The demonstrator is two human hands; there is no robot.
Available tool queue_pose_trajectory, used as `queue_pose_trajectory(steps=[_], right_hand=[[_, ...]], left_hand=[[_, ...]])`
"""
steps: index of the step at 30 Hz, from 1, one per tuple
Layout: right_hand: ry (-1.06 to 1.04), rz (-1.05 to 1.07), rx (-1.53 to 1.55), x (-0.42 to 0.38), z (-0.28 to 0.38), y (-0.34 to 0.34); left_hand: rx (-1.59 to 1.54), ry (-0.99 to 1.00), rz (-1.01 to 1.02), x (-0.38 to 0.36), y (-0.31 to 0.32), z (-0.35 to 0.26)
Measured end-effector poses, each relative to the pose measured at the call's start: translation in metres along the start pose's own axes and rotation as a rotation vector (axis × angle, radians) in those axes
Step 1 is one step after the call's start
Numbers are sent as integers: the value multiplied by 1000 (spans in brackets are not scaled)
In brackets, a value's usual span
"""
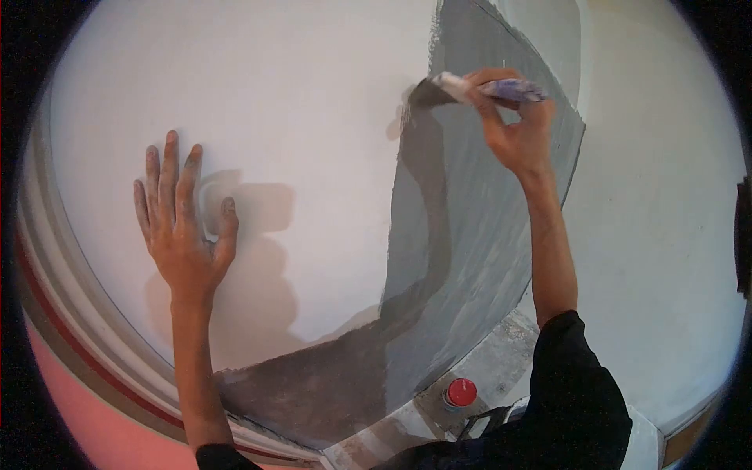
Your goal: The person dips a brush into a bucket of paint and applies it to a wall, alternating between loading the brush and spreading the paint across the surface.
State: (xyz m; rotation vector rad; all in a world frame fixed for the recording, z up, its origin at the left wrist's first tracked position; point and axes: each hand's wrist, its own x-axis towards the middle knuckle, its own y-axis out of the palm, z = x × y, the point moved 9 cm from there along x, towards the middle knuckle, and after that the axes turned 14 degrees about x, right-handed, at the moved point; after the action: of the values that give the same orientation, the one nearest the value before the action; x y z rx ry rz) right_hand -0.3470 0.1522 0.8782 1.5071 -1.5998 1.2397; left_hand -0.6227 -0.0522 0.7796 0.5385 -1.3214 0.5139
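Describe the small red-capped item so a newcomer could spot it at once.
Start at the grey painted patch on the white wall and follow it down to the bare ledge below. There sits a small container with a round red cap, the only bright red round thing near the right arm's dark sleeve.

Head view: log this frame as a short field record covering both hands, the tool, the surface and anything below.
left hand: left hand flat, fingers spread, pressed on the white unpainted wall panel
right hand: right hand gripping the paint-smeared flat paintbrush
brush contact: bristles on the edge of the grey painted patch
below: red-capped round container on the ledge
sleeves: dark, pushed up
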Motion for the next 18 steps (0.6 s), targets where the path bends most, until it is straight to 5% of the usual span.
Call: queue_pose_trajectory(steps=[12, 15, 18], right_hand=[[111, -214, 61, -33, -11, -33], [84, -124, 15, -33, -13, -24], [34, -333, 124, -47, -3, -35]], left_hand=[[-11, -22, 20, 0, -1, 1], [-8, -17, 4, -2, 1, 1], [-23, -17, 5, -2, -1, 2]])
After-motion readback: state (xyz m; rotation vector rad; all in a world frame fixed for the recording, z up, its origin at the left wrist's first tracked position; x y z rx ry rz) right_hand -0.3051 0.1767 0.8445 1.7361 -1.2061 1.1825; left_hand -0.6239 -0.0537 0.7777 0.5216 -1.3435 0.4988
